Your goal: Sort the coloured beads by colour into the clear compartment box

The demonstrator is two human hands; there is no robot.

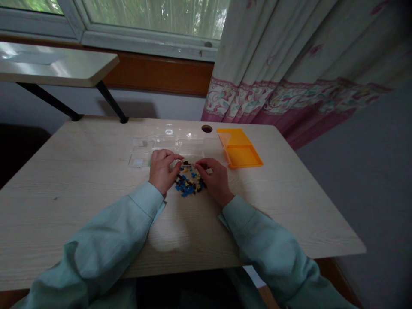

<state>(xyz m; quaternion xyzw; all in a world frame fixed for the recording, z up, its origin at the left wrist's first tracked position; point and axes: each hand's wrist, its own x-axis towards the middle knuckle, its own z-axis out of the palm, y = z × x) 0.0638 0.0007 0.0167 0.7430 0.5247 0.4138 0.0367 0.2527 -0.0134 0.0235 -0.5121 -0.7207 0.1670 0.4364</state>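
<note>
A small heap of tiny building bricks, mostly blue with some dark and yellow ones, lies on the pale wooden table. My left hand rests at the heap's left edge, fingers curled and pinched toward its top. My right hand sits at the right edge, also pinching. Between the two sets of fingertips is a small dark piece; which hand grips it is too small to make out. Both arms wear light green sleeves.
A clear plastic box lies just beyond my hands. An orange tray with its open lid is at the right. A cable hole is near the far edge. A second table, window and curtain stand behind.
</note>
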